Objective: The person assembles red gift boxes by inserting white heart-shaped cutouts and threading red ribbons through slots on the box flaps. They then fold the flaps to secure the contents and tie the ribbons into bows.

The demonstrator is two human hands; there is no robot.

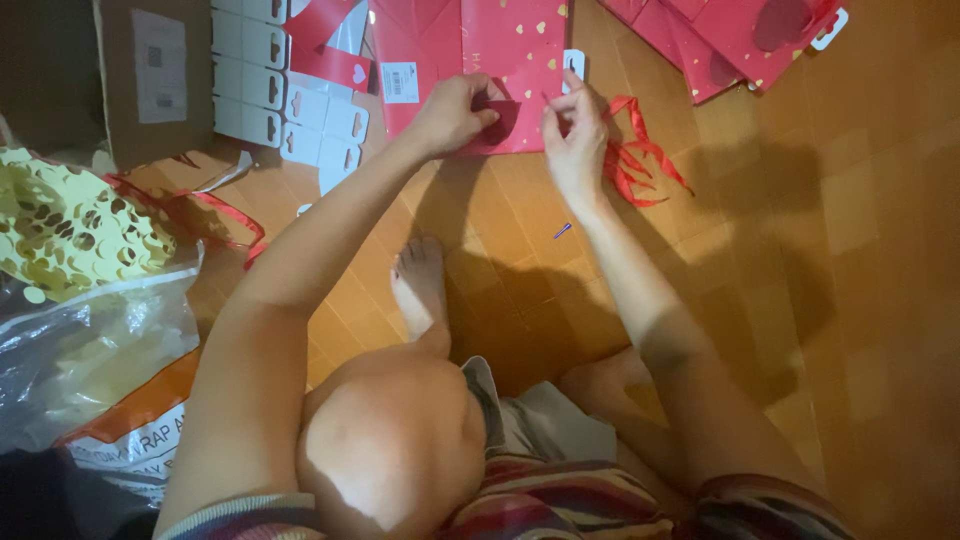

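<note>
Head view: at the far left we see a brown box (150,75) with a white label, and under it a yellow sheet (70,225) cut with heart shapes, lying over a clear plastic bag (95,350). Next come rows of white tags (270,90) on the floor (850,300). Our left hand (455,112) is closed on the lower edge of the red bag (470,60), pinching a dark red flap there. The bag lies flat with gold hearts and a white label near its left side; it stretches away from us. Our right hand (575,135) pinches the same edge just beside, near a white tag. A red ribbon (635,160) touches this hand. More red bags (730,40) lie in the top right corner.
</note>
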